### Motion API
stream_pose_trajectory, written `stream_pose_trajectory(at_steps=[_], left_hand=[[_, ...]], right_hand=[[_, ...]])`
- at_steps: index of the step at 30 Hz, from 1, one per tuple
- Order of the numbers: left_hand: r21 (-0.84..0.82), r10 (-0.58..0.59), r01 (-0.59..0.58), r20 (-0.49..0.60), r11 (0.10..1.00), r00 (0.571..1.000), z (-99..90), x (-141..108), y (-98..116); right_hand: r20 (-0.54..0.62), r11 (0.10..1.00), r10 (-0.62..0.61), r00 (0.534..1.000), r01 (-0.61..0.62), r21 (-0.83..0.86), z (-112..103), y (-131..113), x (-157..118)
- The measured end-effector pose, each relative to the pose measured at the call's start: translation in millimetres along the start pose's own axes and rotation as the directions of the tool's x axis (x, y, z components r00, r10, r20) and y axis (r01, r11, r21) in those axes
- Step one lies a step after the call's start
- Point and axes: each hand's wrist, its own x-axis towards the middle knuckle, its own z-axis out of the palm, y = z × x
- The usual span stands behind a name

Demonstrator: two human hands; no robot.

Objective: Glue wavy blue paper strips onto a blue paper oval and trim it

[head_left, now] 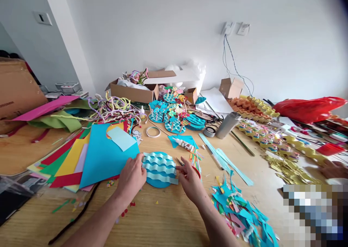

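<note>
A round blue paper disc (157, 184) lies on the table between my hands. Several pale blue wavy paper strips (160, 169) run across it, with their ends reaching past its edge. My left hand (133, 172) is closed at the left ends of the strips, fingers curled. At the right ends, my right hand (188, 177) pinches a wavy strip between finger and thumb. The scissors (197, 172) lie partly hidden behind my right hand. Just beyond the disc, a white glue bottle (185, 144) rests on a blue paper scrap (174, 141).
Coloured paper sheets (94, 160) are stacked at left. Blue scraps (244, 210) pile up at right, near pale blue strips (233, 163). Finished-looking blue wave decorations (174, 125), a tape roll (153, 132) and a metal flask (228, 125) stand farther back. Another person's hand (335, 169) shows at far right.
</note>
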Motion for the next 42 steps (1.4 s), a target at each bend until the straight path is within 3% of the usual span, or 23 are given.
stream_pose_trajectory(at_steps=[6, 10, 13, 17, 24, 37, 40, 42], left_hand=[[-0.303, -0.035, 0.026, -0.025, 0.953, 0.999, 6.3, 6, -8], [-0.636, -0.08, 0.016, -0.071, 0.771, 0.994, 14.5, 12, -14], [-0.783, -0.108, 0.01, -0.072, 0.622, 0.992, 18.1, 16, -17], [-0.828, -0.113, 0.008, -0.067, 0.561, 0.991, 15.8, 17, -16], [-0.868, -0.148, 0.01, -0.073, 0.497, 0.986, 8.6, 18, -11], [-0.884, -0.117, -0.014, -0.078, 0.468, 0.99, 5.0, 16, -9], [-0.921, -0.168, 0.031, -0.037, 0.387, 0.985, 0.1, 14, -5], [-0.954, -0.209, 0.093, 0.033, 0.286, 0.977, -3.8, 13, -2]], right_hand=[[-0.081, 0.948, 0.053, 0.995, -0.025, 0.318, -6, 1, 3], [-0.028, 0.835, 0.1, 0.995, -0.069, 0.546, -11, -7, 2], [-0.038, 0.751, 0.138, 0.99, -0.08, 0.656, -13, -14, 1], [-0.052, 0.67, 0.176, 0.983, -0.081, 0.738, -15, -19, 2], [0.025, 0.556, 0.231, 0.973, -0.153, 0.817, -19, -27, 2], [0.113, 0.486, 0.236, 0.965, -0.218, 0.846, -21, -26, 2], [0.125, 0.462, 0.263, 0.957, -0.239, 0.854, -21, -24, 2], [0.118, 0.433, 0.284, 0.952, -0.237, 0.87, -21, -23, 3]])
